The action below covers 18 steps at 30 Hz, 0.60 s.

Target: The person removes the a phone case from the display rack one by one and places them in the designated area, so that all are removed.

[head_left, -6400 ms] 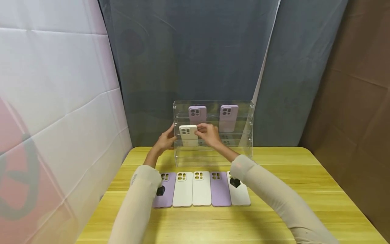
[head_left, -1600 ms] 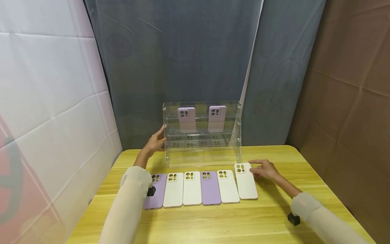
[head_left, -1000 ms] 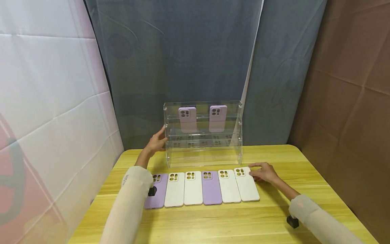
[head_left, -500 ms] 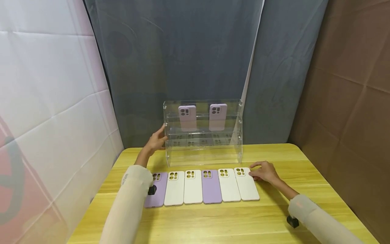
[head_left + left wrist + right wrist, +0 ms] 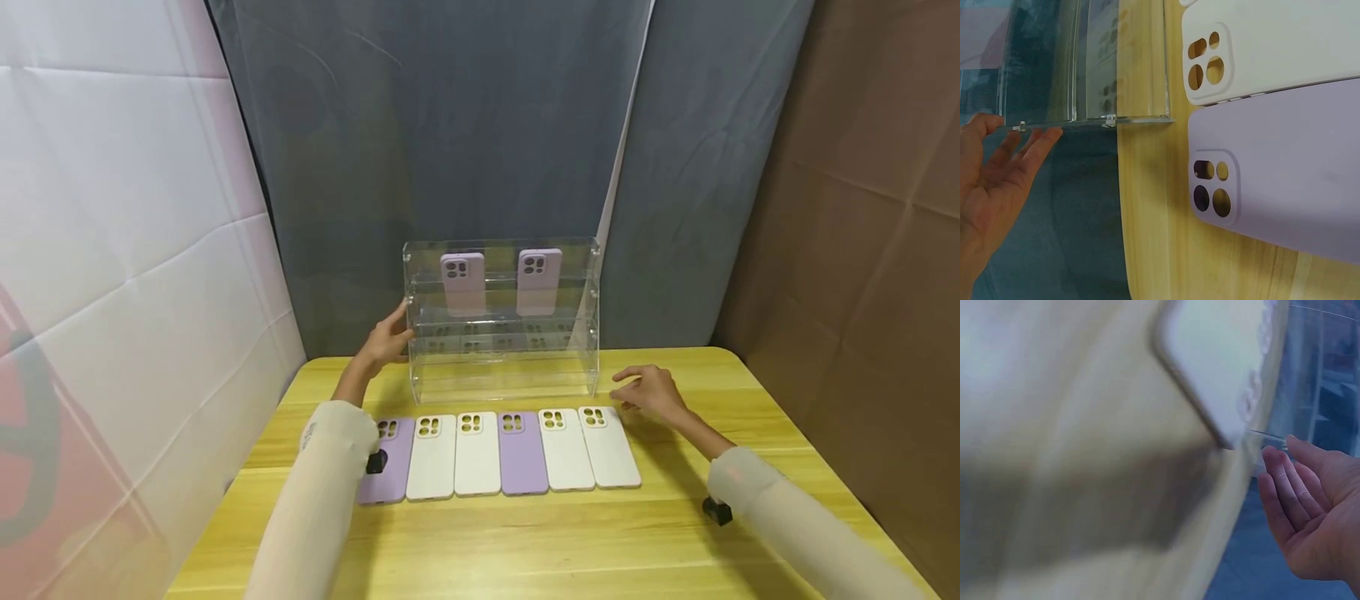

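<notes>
My left hand rests its fingertips on the left side panel of a clear acrylic tiered rack; the left wrist view shows its fingers fairly straight against that panel. Past the top right corner of the rightmost white phone case, my right hand hovers with loosely bent fingers and holds nothing. That case lies flat, camera cutouts toward the rack, ending a row of white and purple cases. A purple phone case at the left end is partly covered by my left sleeve.
Two purple phone cases, one on the left and one on the right, stand in the rack's upper part. Beneath everything is a wooden table. A grey curtain hangs behind, with a white cloth at the left.
The white phone case my right hand held at the rack 6.4 s ago was set at the row's right end and straightened. My right hand has let go and moved up. Left hand stays.
</notes>
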### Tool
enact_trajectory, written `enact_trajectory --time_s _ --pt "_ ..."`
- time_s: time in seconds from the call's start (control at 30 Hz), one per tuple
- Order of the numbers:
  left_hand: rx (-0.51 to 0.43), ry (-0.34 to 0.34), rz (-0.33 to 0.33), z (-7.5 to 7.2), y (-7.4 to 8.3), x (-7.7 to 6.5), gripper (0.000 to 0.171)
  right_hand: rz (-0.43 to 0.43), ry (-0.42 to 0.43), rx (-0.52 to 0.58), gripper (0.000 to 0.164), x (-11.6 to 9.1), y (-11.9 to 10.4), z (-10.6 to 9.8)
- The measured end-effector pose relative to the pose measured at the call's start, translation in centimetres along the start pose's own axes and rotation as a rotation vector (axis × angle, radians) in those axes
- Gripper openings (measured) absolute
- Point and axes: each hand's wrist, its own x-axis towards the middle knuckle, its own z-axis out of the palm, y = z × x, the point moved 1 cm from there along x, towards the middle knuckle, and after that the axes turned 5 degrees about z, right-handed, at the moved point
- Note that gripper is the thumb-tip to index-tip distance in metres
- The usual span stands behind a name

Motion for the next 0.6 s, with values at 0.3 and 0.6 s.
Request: enact_trajectory --time_s 0.3,0.6 --pt "-0.018 0.008 -0.005 0.0 0.0 0.2 0.073 -0.117 0.065 -0.034 0.033 3.3 -3.7 -1.5" --pt "-0.031 0.008 -0.015 -0.1 -0.2 0.4 0.074 -0.161 0.134 -0.020 0.036 6.0 -7.1 -2.1"
